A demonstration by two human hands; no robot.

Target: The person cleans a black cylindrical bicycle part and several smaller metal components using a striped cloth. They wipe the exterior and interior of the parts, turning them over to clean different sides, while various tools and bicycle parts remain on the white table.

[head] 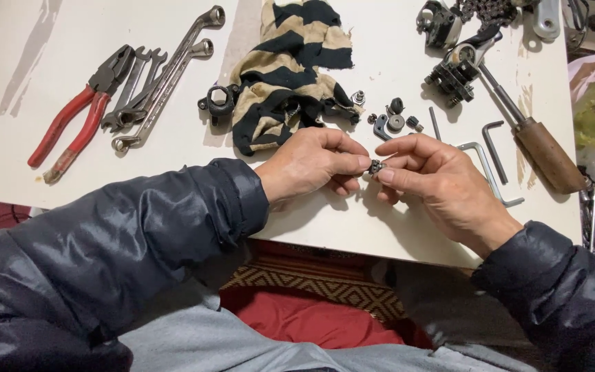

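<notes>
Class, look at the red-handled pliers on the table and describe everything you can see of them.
The pliers lie flat at the left of the white table, dark metal jaws shut and pointing up right, two red-sleeved handles splayed down left. The lower handle's tip looks worn and dirty. The jaws lie against a bunch of steel spanners. Neither hand touches them.

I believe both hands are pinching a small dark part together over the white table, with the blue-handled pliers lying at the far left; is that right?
Not quite: the pliers have red handles, not blue, as the head view shows. The rest holds: the left hand and right hand pinch a small dark part together over the white table, and the pliers lie at the far left.
</notes>
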